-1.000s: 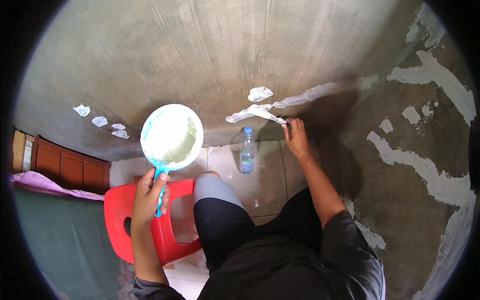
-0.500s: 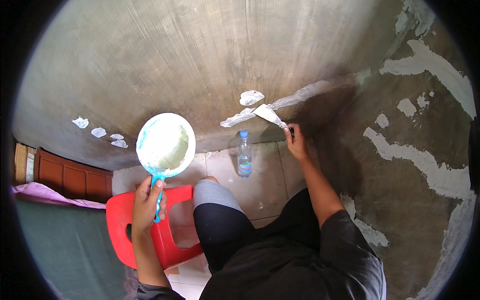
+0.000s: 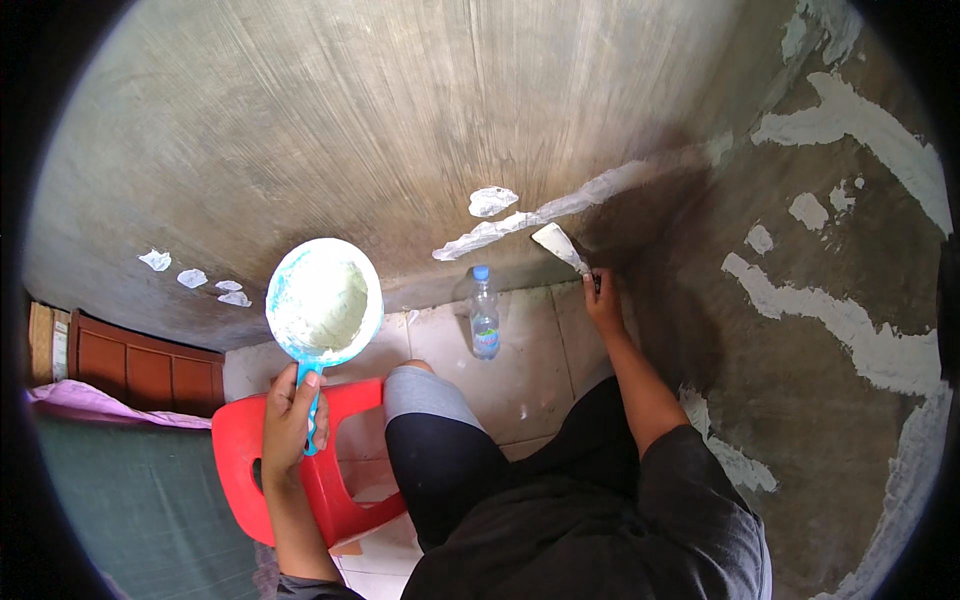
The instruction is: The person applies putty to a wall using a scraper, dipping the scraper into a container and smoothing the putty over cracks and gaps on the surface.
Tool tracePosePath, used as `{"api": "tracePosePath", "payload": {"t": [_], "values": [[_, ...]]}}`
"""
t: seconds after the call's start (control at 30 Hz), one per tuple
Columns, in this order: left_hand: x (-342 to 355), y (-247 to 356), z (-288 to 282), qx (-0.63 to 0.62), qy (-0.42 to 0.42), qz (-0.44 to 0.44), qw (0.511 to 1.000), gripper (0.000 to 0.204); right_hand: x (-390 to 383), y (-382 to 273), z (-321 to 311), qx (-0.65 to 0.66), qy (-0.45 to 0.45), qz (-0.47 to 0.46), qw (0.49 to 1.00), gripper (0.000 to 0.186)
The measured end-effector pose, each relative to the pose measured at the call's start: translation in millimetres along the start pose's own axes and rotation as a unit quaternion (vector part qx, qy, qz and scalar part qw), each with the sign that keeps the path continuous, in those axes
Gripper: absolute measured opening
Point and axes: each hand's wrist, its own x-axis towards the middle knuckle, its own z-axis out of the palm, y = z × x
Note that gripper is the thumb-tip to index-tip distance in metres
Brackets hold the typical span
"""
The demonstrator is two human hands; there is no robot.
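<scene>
My left hand (image 3: pixel 292 420) is closed around the blue handle of a dipper (image 3: pixel 275 300), a round white-and-blue scoop with pale filler paste (image 3: pixel 345 310) inside. It is held up above a red plastic stool. In my right hand (image 3: pixel 603 300) is a putty knife (image 3: pixel 556 243), gripped by its dark handle, its broad blade smeared white. The blade is just below a long white streak of filler (image 3: pixel 590 193) on the grey wall (image 3: pixel 330 130). Whether the blade touches the wall I cannot tell. A small white patch (image 3: pixel 492 201) sits above the streak's left part.
A clear plastic bottle (image 3: pixel 485 320) with a blue cap stands on the tiled floor (image 3: pixel 530 390) between the wall and my legs. The red stool (image 3: pixel 235 440) is at left, beside a dark green surface (image 3: pixel 140 500). The right wall (image 3: pixel 800 360) bears several white filler bands.
The putty knife has moved down and right, off the white streak. My left hand and the dipper have shifted slightly down and left in the picture.
</scene>
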Motion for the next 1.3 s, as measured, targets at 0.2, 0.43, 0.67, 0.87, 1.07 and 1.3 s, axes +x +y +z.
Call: {"api": "tracePosePath", "payload": {"t": [0.2, 0.43, 0.67, 0.87, 1.07, 1.3], "values": [[1, -1, 1, 0.008, 0.006, -0.004, 1.000, 0.027, 19, -36, 8, 0.029, 0.011, -0.044, 0.999, 0.030], [2, 0, 2, 0.010, 0.002, 0.006, 1.000, 0.028, 18, 4, 9, -0.023, 0.051, -0.016, 0.998, 0.032], [1, -1, 1, 0.005, -0.002, 0.004, 1.000, 0.026, -15, 2, -19, 0.038, 0.001, -0.015, 0.999, 0.033], [1, 1, 1, 0.012, -0.009, 0.004, 1.000, 0.024, -33, -24, -36, 0.075, -0.068, 0.026, 0.994, 0.034], [1, 0, 3, 0.007, -0.009, 0.005, 1.000, 0.023, -61, -31, -40, 0.114, -0.061, 0.025, 0.991, 0.032], [2, -4, -1, 0.003, -0.016, 0.013, 1.000, 0.024, -36, -37, -11, 0.092, -0.008, -0.019, 0.996, 0.033]]}}
